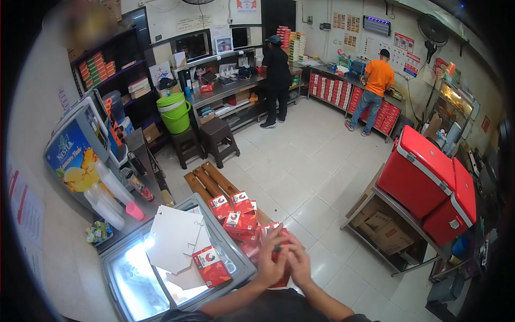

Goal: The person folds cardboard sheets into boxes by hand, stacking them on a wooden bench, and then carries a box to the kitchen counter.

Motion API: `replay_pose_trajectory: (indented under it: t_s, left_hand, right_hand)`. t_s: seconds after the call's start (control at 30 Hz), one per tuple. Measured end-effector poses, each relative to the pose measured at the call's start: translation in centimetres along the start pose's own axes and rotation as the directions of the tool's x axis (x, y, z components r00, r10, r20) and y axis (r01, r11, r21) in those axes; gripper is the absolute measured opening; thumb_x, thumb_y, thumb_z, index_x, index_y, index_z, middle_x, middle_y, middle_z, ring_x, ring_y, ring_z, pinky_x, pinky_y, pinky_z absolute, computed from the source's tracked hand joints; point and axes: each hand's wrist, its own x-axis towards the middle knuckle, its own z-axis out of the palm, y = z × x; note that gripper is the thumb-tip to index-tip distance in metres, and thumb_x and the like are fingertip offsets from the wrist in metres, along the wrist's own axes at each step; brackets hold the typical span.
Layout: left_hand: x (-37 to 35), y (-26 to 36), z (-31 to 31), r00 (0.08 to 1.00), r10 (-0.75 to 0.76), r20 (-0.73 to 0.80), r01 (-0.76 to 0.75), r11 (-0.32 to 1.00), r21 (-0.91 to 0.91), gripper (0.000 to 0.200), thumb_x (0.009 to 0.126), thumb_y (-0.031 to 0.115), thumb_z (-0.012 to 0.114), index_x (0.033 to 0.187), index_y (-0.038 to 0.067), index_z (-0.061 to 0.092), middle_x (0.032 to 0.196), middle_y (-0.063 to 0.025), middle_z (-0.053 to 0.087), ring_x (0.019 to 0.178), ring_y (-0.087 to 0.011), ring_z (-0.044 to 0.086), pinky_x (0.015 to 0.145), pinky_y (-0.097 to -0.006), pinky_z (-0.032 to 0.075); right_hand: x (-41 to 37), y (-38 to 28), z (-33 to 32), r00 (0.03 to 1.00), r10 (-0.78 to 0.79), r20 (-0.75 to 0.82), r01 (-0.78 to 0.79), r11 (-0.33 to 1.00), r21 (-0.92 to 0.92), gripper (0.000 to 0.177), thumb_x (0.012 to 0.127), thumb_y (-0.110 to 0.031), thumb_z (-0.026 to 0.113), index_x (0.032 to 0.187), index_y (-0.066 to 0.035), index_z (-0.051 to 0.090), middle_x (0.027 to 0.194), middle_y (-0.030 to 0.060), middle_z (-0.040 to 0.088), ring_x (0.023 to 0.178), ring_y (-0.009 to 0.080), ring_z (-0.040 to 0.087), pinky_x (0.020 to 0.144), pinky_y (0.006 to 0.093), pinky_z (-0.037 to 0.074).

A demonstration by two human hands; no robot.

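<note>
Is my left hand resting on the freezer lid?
No, the left hand and right hand both clasp a red box beside the freezer lid.

Freezer lid (129,284) carries white carton blanks (174,239), one red carton (212,265); wooden bench (206,180) holds red box stack (238,214)

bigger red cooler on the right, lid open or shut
Shut: the red cooler has its lid lying flush on the body along the white seam, with no gap showing.
</note>
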Motion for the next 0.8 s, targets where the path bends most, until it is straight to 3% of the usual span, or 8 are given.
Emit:
replay_pose_trajectory:
  t_s: [0.03,0.1,0.17,0.23,0.43,0.57,0.7,0.8]
  left_hand:
    - [-0.1,-0.7,-0.5,0.999,0.048,0.006,-0.048,0.996,0.080,0.019,0.097,0.018,0.061,0.112,0.006,0.067,0.141,-0.0189,0.052,0.140,-0.0350,0.040,0.116,-0.0466,0.027]
    - [-1.3,-2.3,-1.5,0.996,-0.084,-0.012,0.084,0.996,0.032,0.018,0.098,0.017,0.061,0.111,0.005,0.067,0.138,-0.0181,0.055,0.135,-0.0324,0.047,0.113,-0.0437,0.033]
    - [-3.1,-4.8,-3.0,0.985,-0.171,-0.003,0.171,0.985,0.010,0.018,0.097,0.016,0.062,0.110,0.005,0.068,0.134,-0.0176,0.058,0.128,-0.0298,0.053,0.110,-0.0412,0.037]
    - [-4.5,-8.5,-4.0,0.932,-0.357,0.070,0.363,0.921,-0.143,0.020,0.097,0.016,0.062,0.112,0.003,0.067,0.131,-0.0174,0.061,0.127,-0.0282,0.054,0.109,-0.0402,0.038]
    - [-4.1,-8.2,-1.9,0.912,-0.407,-0.056,0.403,0.913,-0.071,0.018,0.092,0.010,0.067,0.107,0.001,0.064,0.112,-0.0128,0.065,0.110,-0.0236,0.060,0.097,-0.0378,0.045]
    - [-3.7,-7.9,-1.6,0.980,-0.195,-0.042,0.199,0.969,0.143,0.012,0.088,0.006,0.068,0.101,0.003,0.067,0.103,-0.0119,0.063,0.102,-0.0248,0.060,0.093,-0.0366,0.046]
    - [-3.4,-7.4,-1.2,0.977,-0.211,-0.041,0.214,0.970,0.113,0.015,0.088,0.009,0.069,0.102,0.004,0.069,0.102,-0.0115,0.061,0.105,-0.0256,0.057,0.095,-0.0379,0.045]
    - [-2.8,-7.2,-0.3,0.985,-0.165,-0.042,0.169,0.975,0.143,0.015,0.089,0.011,0.069,0.101,0.002,0.069,0.104,-0.0122,0.059,0.105,-0.0245,0.056,0.097,-0.0368,0.042]
  right_hand:
    - [0.0,0.0,1.0,1.000,-0.016,0.010,0.017,0.997,-0.078,0.026,0.100,-0.018,0.053,0.121,-0.004,0.057,0.146,0.0179,0.046,0.140,0.0295,0.037,0.117,0.0421,0.025]
    - [-1.1,1.5,2.4,0.981,0.196,-0.016,-0.185,0.947,0.261,0.027,0.102,-0.020,0.051,0.122,-0.003,0.056,0.149,0.0182,0.041,0.142,0.0290,0.035,0.117,0.0423,0.024]
    - [-1.9,2.9,2.3,0.983,0.159,0.091,-0.149,0.982,-0.115,0.028,0.101,-0.018,0.054,0.125,-0.004,0.056,0.151,0.0169,0.040,0.141,0.0269,0.035,0.116,0.0414,0.028]
    - [-1.6,6.2,-0.2,0.967,0.203,0.155,-0.186,0.976,-0.113,0.029,0.100,-0.018,0.056,0.127,-0.005,0.056,0.152,0.0160,0.038,0.141,0.0261,0.036,0.115,0.0412,0.030]
    - [-0.3,9.0,-0.6,0.911,0.359,0.201,-0.377,0.925,0.053,0.033,0.099,-0.018,0.059,0.130,-0.007,0.058,0.156,0.0147,0.033,0.136,0.0242,0.043,0.111,0.0399,0.036]
    - [-1.6,8.6,-0.3,0.931,0.360,0.060,-0.365,0.905,0.220,0.028,0.099,-0.015,0.059,0.125,-0.006,0.062,0.153,0.0148,0.039,0.137,0.0238,0.043,0.112,0.0394,0.034]
    - [-1.8,9.3,-0.2,0.937,0.332,-0.109,-0.290,0.912,0.290,0.029,0.099,-0.014,0.054,0.125,-0.003,0.062,0.153,0.0155,0.041,0.143,0.0272,0.035,0.118,0.0394,0.023]
    - [-1.2,9.7,0.0,0.986,0.165,0.016,-0.156,0.956,-0.248,0.051,0.107,-0.030,0.032,0.149,-0.003,0.040,0.157,0.0196,0.033,0.148,0.0315,0.026,0.121,0.0404,0.013]
